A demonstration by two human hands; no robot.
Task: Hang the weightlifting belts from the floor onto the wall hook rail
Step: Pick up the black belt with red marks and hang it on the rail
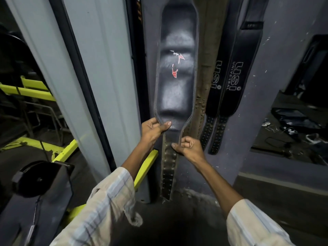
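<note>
Belt [176,71] (top out of frame), pinched by left hand [152,128] and right hand [188,148], could drop if unhooked above.

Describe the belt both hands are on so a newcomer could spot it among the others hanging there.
Start at the pale pillar; the first wide belt hanging right of it is the one. The left hand grips its lower edge and the right hand pinches its studded strap. Its padding is plain glossy black with a small red-and-white mark, unlike the two lettered belts further right.
</note>
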